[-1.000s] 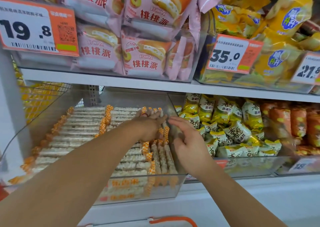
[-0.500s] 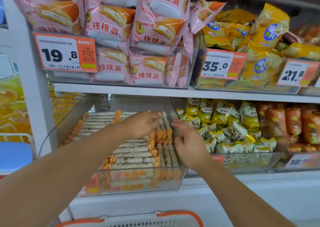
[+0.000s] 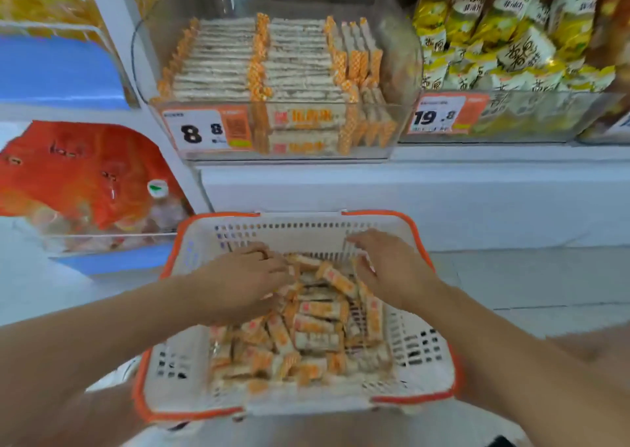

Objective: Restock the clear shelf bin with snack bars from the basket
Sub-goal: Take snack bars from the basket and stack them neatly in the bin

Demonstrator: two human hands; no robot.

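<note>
Both hands have come down out of the clear shelf bin (image 3: 272, 81), where they were a moment ago, and now reach into the basket (image 3: 422, 351) below it. Taking the basket as the landmark and going left to right: up and to its left, a red bag (image 3: 85, 173) sits in a clear tray on a blue shelf. Over the basket's left half, the left hand (image 3: 245, 279) lies palm down on the heap of snack bars (image 3: 306, 330), its fingers relaxed and lightly spread, their tips touching the bars at the far middle; whether any bar is pinched I cannot tell. The snack bars lie jumbled across the basket's floor, in white and orange wrappers. Directly above the basket, the clear shelf bin holds neat rows of the same bars, with a price tag (image 3: 204, 129) on its front. Over the basket's right half, the right hand (image 3: 392, 269) hovers with fingers spread and slightly bent, its thumb down among the bars. Up and to the right of the basket, yellow and white packets (image 3: 504, 37) fill the neighbouring bin.
</note>
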